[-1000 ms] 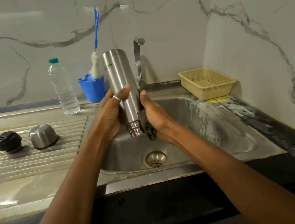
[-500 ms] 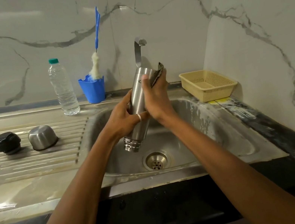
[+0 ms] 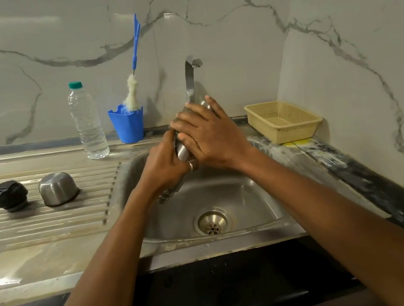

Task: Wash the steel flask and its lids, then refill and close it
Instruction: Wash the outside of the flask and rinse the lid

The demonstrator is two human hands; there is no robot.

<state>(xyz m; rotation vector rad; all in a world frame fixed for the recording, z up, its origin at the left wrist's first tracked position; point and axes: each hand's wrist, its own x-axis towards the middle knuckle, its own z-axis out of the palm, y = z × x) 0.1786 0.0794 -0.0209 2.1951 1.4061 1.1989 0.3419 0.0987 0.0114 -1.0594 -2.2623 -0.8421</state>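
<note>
- Head view, position: steel flask (image 3: 182,151) is held in the air at frame centre, over the sink (image 3: 257,197) and just below the tap (image 3: 191,73). Both hands cover most of it.
- Long axis: it runs on a diagonal. The threaded neck points to the lower left and down toward the basin, and the base points to the upper right, near the tap.
- Left hand (image 3: 166,165): its fingers are curled round the lower body just above the neck, so it is the hand nearer the mouth end.
- Right hand (image 3: 212,134): it lies over the upper body with its fingers spread and fairly straight, pressing on the steel. I cannot tell whether anything sits under the palm.
- Judgement: the outside is being rubbed, and a stroke would follow that diagonal, with the left hand as anchor.
- Lids: black lid (image 3: 8,196) and steel cup lid (image 3: 58,188) sit side by side on the desk's ribbed draining board at frame left, well apart from the hands.
</note>
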